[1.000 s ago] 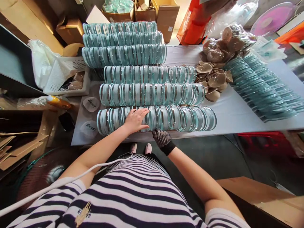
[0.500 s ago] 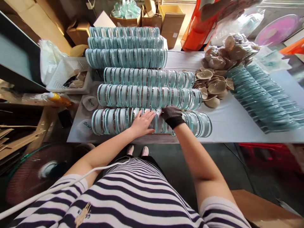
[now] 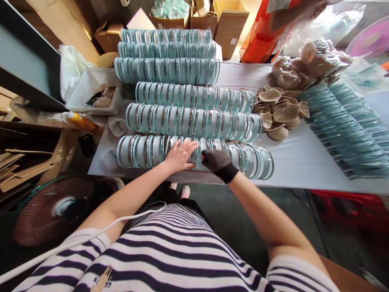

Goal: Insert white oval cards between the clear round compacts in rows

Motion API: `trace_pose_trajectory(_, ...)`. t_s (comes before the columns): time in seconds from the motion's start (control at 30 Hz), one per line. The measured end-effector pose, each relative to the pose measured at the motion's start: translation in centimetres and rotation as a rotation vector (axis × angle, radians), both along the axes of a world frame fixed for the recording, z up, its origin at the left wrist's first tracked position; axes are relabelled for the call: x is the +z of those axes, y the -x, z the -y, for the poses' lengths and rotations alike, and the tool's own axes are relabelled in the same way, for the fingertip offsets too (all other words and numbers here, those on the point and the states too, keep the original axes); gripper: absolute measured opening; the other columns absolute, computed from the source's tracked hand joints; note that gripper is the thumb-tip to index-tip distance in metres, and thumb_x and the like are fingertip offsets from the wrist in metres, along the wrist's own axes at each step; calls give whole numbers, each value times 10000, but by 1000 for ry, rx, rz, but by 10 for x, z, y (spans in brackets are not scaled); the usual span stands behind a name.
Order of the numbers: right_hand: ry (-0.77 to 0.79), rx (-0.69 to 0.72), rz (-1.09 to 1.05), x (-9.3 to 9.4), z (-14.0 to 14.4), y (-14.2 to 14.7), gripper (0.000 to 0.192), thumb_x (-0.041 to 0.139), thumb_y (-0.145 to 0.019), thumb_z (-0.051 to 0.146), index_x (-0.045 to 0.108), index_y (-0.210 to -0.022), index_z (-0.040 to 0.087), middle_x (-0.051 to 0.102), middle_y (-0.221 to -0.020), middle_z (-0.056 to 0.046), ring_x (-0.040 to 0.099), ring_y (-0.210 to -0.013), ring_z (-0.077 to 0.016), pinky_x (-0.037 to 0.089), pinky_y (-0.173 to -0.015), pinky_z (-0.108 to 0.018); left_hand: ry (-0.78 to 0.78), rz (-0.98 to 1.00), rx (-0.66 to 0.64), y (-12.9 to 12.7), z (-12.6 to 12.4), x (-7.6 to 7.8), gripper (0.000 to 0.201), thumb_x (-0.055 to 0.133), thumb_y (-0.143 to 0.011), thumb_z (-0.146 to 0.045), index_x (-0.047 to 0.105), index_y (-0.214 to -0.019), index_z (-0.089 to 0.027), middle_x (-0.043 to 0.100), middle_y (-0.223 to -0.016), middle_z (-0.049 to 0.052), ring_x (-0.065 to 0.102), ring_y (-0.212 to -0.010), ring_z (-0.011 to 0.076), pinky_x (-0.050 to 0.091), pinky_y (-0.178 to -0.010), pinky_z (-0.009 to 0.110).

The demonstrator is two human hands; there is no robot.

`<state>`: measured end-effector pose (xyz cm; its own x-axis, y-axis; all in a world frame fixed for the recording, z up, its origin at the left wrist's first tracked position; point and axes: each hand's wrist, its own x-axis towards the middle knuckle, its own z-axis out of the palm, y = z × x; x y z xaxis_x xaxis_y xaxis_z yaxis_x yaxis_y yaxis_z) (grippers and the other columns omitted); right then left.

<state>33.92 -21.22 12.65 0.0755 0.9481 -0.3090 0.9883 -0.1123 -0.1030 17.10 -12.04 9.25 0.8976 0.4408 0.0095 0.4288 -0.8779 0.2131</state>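
Note:
A front row of clear, blue-tinted round plastic pieces [image 3: 142, 152], standing on edge and packed closely together, runs along the near edge of the table. On the middle of this row rests my bare left hand [image 3: 181, 156], palm down, fingers stretched out and thumb apart. Just right of it, my right hand [image 3: 217, 161] wears a dark striped glove and is closed over the same row. Its fingertips point left, and whatever they hold, if anything, is hidden. Behind lies another row of the same pieces [image 3: 194, 121], close to my fingers.
Further rows [image 3: 167, 71] fill the back. On the right are tan oval cups [image 3: 285, 112], bagged cups [image 3: 306, 67] and stacked clear pieces [image 3: 349, 125]. A white basket [image 3: 114, 107] stands left, a fan [image 3: 57, 207] below. A person in orange [image 3: 258, 36] is across the table.
My gloved right hand has moved toward me and slightly left, from the back of the front row onto its top. My left hand stays flat on the row. The whole view has shifted slightly.

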Motion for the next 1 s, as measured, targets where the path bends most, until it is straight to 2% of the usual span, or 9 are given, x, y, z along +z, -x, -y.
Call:
trace_pose_trajectory(0.17, 16, -136, -98, -75, 75, 33, 422, 329, -978, 334, 704, -1138, 226, 728, -1063, -130, 684, -953, -273, 505, -800, -354, 15, -2, 0, 1, 0, 1, 797, 643, -827, -546, 367, -1494, -208, 368, -1564, 77, 308, -1453, 271, 113, -1218, 487)
trace_pose_trajectory(0.27, -10, -206, -106, -87, 86, 38, 467, 286, -1005, 355, 702, -1163, 216, 724, -1097, -120, 678, -991, -253, 500, -830, -329, 17, -23, -1, 3, 1, 4, 806, 645, -827, -537, 357, -1501, -200, 351, -1573, 79, 283, -1465, 275, 95, -1223, 491)
trace_pose_trajectory(0.33, -53, -242, -111, -72, 83, 27, 460, 291, -1010, 365, 693, -1180, 221, 719, -1124, -103, 670, -1019, -224, 490, -877, -303, 7, -40, -4, 1, 3, 9, 844, 644, -820, -551, 332, -1516, -189, 309, -1591, 90, 230, -1485, 295, 61, -1223, 519)
trace_pose_trajectory(0.47, -171, -427, 53, -11, 45, -22, 414, 358, -986, 374, 685, -1174, 204, 705, -1134, -114, 670, -992, -223, 488, -833, -295, -11, -11, -114, -21, 9, 15, 974, 595, -809, -648, 226, -1556, -143, 179, -1629, 120, 100, -1514, 319, 23, -1212, 564)
trace_pose_trajectory(0.6, 239, -281, 207, 31, -32, -64, 359, 457, -917, 302, 697, -1144, 163, 707, -1100, -152, 673, -1009, -240, 485, -777, -282, 11, -54, -234, -53, 12, 12, 895, 538, -866, -606, 238, -1549, -112, 233, -1613, 135, 217, -1486, 301, 141, -1208, 535)
trace_pose_trajectory(0.67, 427, -203, 195, 37, -70, -71, 338, 529, -873, 262, 713, -1120, 123, 716, -1066, -165, 684, -978, -237, 492, -761, -273, 2, -75, -250, -61, 12, 8, 847, 517, -888, -578, 256, -1544, -109, 270, -1600, 139, 261, -1467, 301, 165, -1199, 544)
trace_pose_trajectory(0.77, 504, -141, 178, 37, -103, -68, 330, 653, -791, 227, 729, -1084, 96, 717, -1067, -176, 681, -989, -257, 506, -800, -298, -19, -65, -253, -63, 11, 3, 844, 519, -888, -571, 258, -1545, -110, 295, -1588, 155, 260, -1467, 305, 163, -1197, 546)
trace_pose_trajectory(0.87, 480, -98, 199, 39, -98, -60, 346, 639, -812, 212, 707, -1133, 99, 692, -1132, -200, 644, -1093, -300, 495, -890, -377, -27, -45, -258, -60, 9, 1, 862, 549, -875, -560, 256, -1543, -100, 322, -1572, 174, 268, -1463, 307, 169, -1195, 541)
trace_pose_trajectory(1.0, 256, -150, 200, 38, -30, -43, 310, 485, -923, 288, 701, -1116, 175, 713, -1065, -158, 666, -1036, -285, 500, -858, -374, -8, -22, -250, -59, 9, 1, 828, 583, -863, -523, 295, -1531, -126, 319, -1580, 141, 297, -1449, 297, 192, -1190, 527)
